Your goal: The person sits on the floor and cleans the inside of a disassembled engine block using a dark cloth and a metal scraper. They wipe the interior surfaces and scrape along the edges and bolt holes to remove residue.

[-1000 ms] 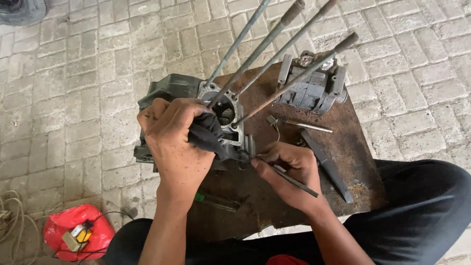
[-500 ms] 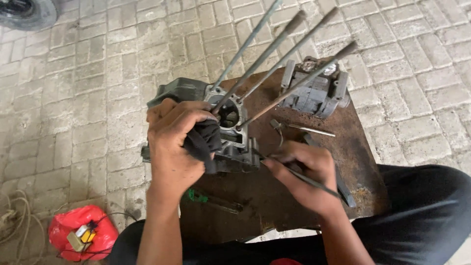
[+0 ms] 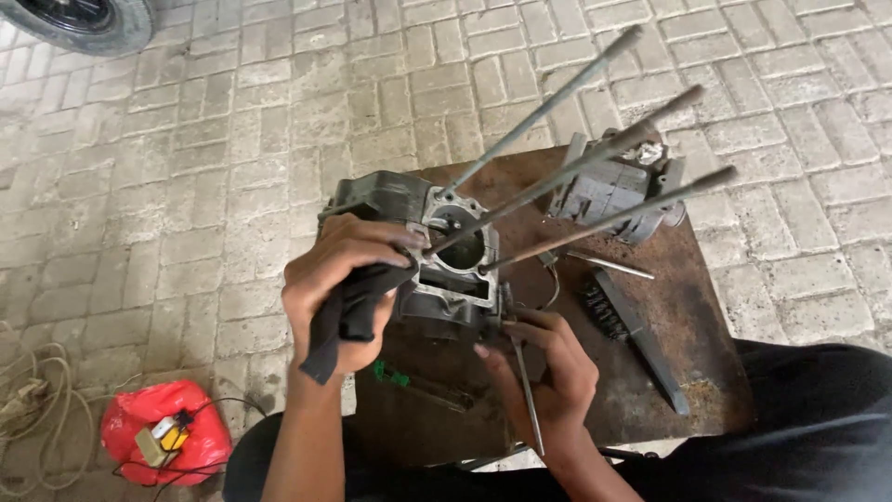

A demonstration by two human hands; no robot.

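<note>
Fingers point(image 3: 372, 244) of the left hand point(image 3: 339, 288) first: curled shut round a dark rag point(image 3: 333, 325), thumb and knuckles pressed against the left side of the engine casing point(image 3: 451, 279). Fingers of the right hand point(image 3: 548, 367) closed on a slim metal tool point(image 3: 528, 395), held like a pen, its far tip lost from view at the near right corner of the casing.

Casing sitting at the far left part of a rusty metal table point(image 3: 697, 297), open bore facing up, four long studs point(image 3: 557, 177) rising out of it and leaning away to the far right. Just beyond those, at the far right of the table, a second casing half point(image 3: 613, 191). Between that and the right hand, a wire brush point(image 3: 627, 330) lying flat, with a loose thin rod point(image 3: 613, 268) beside it. Near the left wrist, a green-handled tool point(image 3: 392, 375).

Likely cast metal: heavy, rigid, hard-edged, possibly oily and so slippery under bare skin. Better gripped through the rag, on the thick outer wall or low on the body. Not by the studs: long, thin, easy to bend or lever. Gasket face around the bore probably easy to scratch.

Off the table, on brick paving point(image 3: 186, 186): a red bag point(image 3: 139, 423) and coiled cord point(image 3: 28, 381) at near left, a tyre point(image 3: 84, 23) at far left.
</note>
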